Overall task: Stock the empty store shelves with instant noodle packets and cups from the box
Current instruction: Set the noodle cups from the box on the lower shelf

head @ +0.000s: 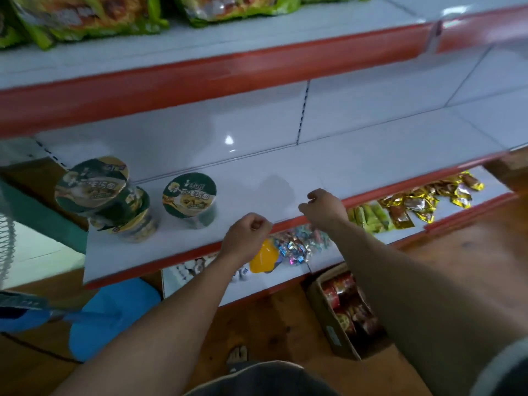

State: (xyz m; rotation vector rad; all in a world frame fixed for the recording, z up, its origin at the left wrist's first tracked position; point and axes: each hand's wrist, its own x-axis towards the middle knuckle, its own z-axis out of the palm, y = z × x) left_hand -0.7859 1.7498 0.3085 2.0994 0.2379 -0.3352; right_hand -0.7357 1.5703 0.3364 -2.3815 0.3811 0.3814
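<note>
Green instant noodle cups stand on the white middle shelf [285, 178]: a stack of cups [105, 195] at the left and a single cup [189, 197] to its right. My left hand [247, 234] hovers over the shelf's red front edge with fingers curled, holding nothing. My right hand [324, 208] hangs loosely curled over the shelf a little further right, also empty. A cardboard box [328, 318] with red noodle packets [347, 307] sits on the wooden floor below right. Green noodle packets [85, 18] lie on the top shelf.
The lower shelf [285, 284] holds foil candies [300, 244], a yellow object [264, 258], green and gold sachets [414, 207]. A blue stool [108, 315] stands at the left floor. A fan grille [5, 247] is at the far left.
</note>
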